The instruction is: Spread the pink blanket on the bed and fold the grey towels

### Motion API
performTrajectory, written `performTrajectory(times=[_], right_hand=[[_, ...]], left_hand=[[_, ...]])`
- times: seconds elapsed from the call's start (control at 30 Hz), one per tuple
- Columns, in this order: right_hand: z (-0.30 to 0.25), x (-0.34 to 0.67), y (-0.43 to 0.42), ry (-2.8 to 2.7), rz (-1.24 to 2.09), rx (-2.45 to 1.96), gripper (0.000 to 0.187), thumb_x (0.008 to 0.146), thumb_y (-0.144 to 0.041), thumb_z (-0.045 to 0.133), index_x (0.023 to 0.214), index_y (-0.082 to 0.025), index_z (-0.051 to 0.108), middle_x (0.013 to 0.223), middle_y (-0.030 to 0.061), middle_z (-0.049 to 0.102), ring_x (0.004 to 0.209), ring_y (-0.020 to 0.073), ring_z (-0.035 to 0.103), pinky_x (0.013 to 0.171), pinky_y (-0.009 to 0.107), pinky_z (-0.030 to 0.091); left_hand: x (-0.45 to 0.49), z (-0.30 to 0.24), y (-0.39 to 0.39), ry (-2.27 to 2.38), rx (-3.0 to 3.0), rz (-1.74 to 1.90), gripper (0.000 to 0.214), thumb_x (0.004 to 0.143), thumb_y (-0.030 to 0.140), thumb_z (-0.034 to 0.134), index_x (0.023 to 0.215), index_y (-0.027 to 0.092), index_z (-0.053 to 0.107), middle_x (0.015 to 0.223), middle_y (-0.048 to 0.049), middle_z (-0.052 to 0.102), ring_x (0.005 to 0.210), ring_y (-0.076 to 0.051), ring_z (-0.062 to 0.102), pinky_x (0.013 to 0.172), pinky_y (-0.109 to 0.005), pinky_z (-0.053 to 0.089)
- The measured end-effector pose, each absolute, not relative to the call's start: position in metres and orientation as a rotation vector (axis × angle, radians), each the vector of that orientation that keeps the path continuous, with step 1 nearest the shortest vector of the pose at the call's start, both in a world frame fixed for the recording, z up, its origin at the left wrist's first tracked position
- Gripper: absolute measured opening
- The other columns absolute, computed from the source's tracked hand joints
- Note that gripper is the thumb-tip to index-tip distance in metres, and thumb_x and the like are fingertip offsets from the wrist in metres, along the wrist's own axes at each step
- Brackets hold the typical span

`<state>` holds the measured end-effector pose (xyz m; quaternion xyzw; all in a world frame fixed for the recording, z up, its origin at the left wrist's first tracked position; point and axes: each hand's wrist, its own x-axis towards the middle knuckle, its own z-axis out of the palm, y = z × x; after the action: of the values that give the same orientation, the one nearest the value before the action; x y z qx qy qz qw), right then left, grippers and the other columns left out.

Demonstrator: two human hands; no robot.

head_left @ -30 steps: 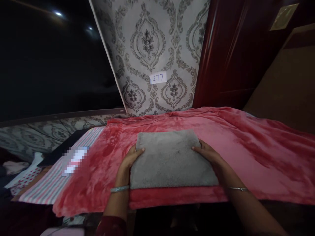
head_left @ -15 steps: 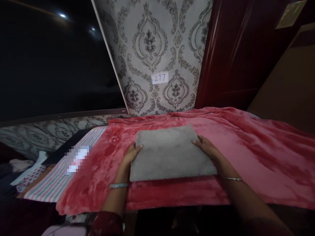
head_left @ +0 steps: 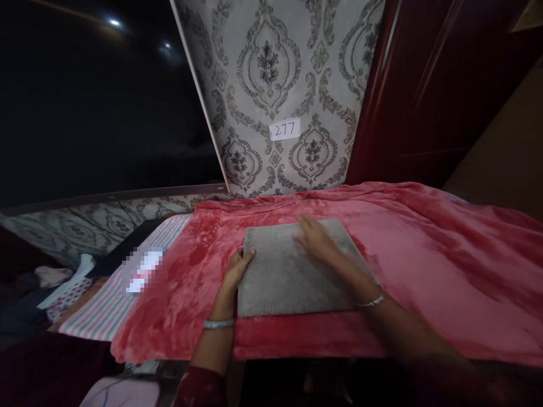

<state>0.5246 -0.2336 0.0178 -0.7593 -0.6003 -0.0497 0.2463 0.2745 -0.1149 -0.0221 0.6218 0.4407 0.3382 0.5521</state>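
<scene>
A flat grey rectangular piece with a short-pile, fabric-like surface (head_left: 284, 277) lies over the red plush blanket (head_left: 424, 254); I cannot tell exactly what it is. My left hand (head_left: 238, 268) grips its left edge, thumb on top and fingers at the side and partly hidden beneath. Across its upper right part is my right hand (head_left: 316, 240), palm down with the fingers stretched out, a little blurred by motion. The piece's lower right corner is partly covered by my right forearm.
Behind the blanket rises a patterned wall with a paper label (head_left: 285, 129) reading 277. A large dark screen (head_left: 102, 113) stands at left, a dark red wooden door (head_left: 407, 102) at right. Striped cloth (head_left: 97, 308) sticks out on the left, near a pixelated patch.
My right hand has let go of the grey piece's right edge and moved left onto its top surface. The left hand keeps its hold. The view has shifted slightly.
</scene>
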Motion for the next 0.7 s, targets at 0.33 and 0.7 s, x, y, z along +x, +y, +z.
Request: performTrajectory(times=[0.33, 0.7], right_hand=[[-0.011, 0.431, -0.189, -1.912, 0.088, -2.102, 0.064, 0.103, -0.046, 0.035, 0.158, -0.014, 0.034, 0.164, 0.0123, 0.026, 0.152, 0.0289, 0.020, 0.123, 0.054, 0.015], [-0.011, 0.438, -0.189, -2.014, 0.071, -2.037, 0.059, 0.102, -0.034, 0.033, 0.158, -0.016, 0.034, 0.164, 0.0127, 0.026, 0.152, 0.0283, 0.022, 0.122, 0.056, 0.018]], left_hand=[[0.272, -0.026, -0.112, 0.997, 1.515, 0.706, 0.033, 0.075, 0.037, 0.069, 0.103, 0.019, 0.064, 0.101, -0.0087, 0.077, 0.098, -0.026, 0.072, 0.085, -0.038, 0.057], [0.327, -0.003, -0.142, 1.264, 2.531, 0.580, 0.064, 0.098, 0.042, 0.039, 0.152, 0.009, 0.041, 0.159, -0.0208, 0.039, 0.152, -0.032, 0.029, 0.123, -0.054, 0.022]])
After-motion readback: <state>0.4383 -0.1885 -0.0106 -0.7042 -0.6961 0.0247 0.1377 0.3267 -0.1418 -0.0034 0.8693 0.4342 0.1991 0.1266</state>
